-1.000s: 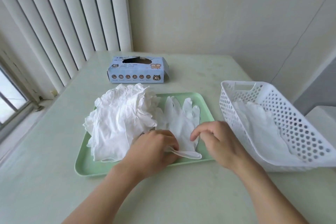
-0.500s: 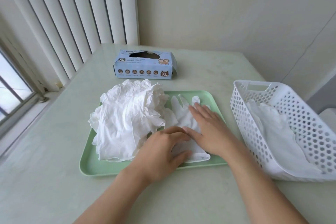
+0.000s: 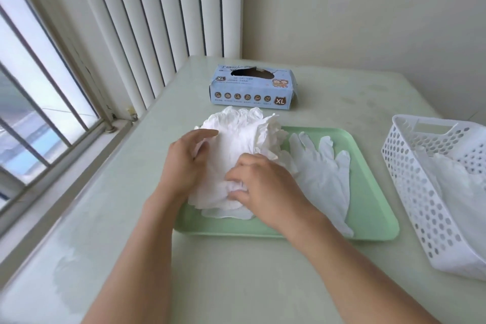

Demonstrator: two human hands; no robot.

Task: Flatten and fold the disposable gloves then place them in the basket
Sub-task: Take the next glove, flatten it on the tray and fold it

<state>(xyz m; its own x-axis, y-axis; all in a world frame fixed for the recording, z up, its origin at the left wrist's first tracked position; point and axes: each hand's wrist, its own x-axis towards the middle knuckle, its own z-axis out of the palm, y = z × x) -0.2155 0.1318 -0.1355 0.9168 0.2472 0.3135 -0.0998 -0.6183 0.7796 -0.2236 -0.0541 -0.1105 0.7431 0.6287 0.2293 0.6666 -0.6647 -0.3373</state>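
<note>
On the green tray (image 3: 368,223), both hands are at the heap of crumpled white gloves (image 3: 242,144). Right hand (image 3: 263,181): fingers curled, pinching a gathered fold of glove material at the near side of the heap; judged to be singling out the next glove. Left hand (image 3: 184,163): fingers loosely bent and resting against the heap's left flank, thumb raised toward the top; no closed hold is evident, and the posture reads as steadying the heap so that one piece separates without dragging the rest. Just right of the pinch, one flattened glove (image 3: 326,179) lies spread on the tray, fingers pointing away from the person, not yet folded; it touches the heap's edge. Well to the right of both hands stands the white perforated basket (image 3: 420,192), off the tray, tilted, with white glove material already inside; its placement on the right-hand side suits deposit by that hand. Beyond the heap, clear of the tray, sits a pale blue glove box (image 3: 252,92) with a torn top opening. Legible marking: "XL" at two places on the box; remaining print and icons too small to read.
</note>
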